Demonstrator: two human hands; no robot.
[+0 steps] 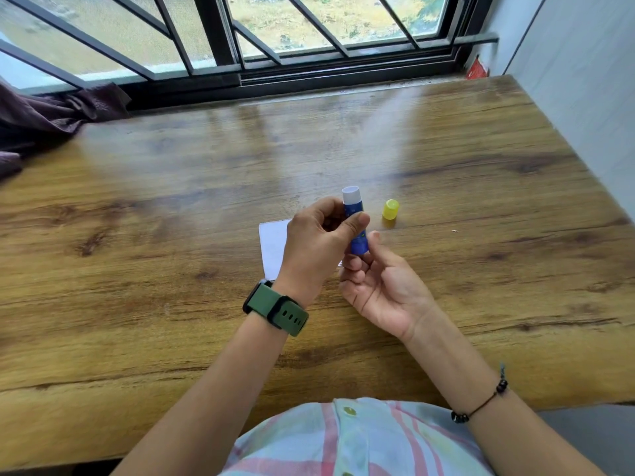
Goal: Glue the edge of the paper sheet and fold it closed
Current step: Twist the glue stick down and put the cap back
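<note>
The paper sheet (273,247) lies flat on the wooden worktop (171,235), its right part hidden beneath the left hand (316,249), which wears a green watch (275,309) at the wrist. The left fingers (357,221) pinch the upper body of the uncapped blue glue stick (355,223), held upright above the sheet, while the right hand (381,286), palm up, grips its base with curled fingers. The yellow cap (391,209) stands on the worktop just right of the fingers, apart from them.

Home room: wood-grain counter (171,235) pushed against a barred window (220,39), dark cloth (44,118) bunched on the sill, pale wall (584,80) at right.
</note>
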